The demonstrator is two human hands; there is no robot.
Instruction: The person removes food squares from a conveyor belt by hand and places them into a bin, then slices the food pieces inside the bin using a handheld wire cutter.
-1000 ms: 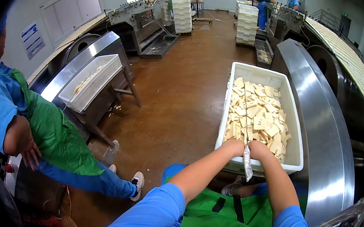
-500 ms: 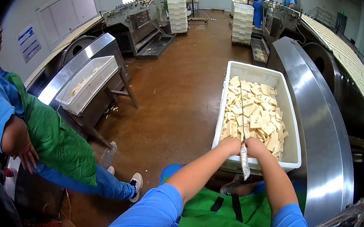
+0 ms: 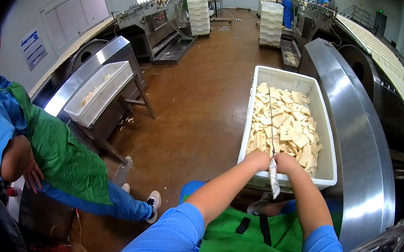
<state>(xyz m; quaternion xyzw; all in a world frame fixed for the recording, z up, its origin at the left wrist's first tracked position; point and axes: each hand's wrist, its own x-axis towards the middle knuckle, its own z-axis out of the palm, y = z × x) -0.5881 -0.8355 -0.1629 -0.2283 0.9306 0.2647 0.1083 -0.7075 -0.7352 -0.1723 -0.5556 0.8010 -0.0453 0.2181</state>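
Observation:
A deep white plastic crate holds many flat, pale-yellow broken pieces. Over its near end, my left hand and my right hand are side by side, both closed. Between them runs a long, thin, dark tool, its narrow length lying over the pieces and its silvery wrapped handle pointing back toward me past the near rim. Both hands appear to grip this tool where the handle meets the thin part. My fingertips are hidden beneath the hands.
A curved steel machine guard stands close along the crate's right side. At left, a person in a green apron stands near another white crate on a stand. Stacked crates, machines and several people are farther back.
The view has shifted very slightly. My hands and the tool keep nearly the same position over the crate's near end.

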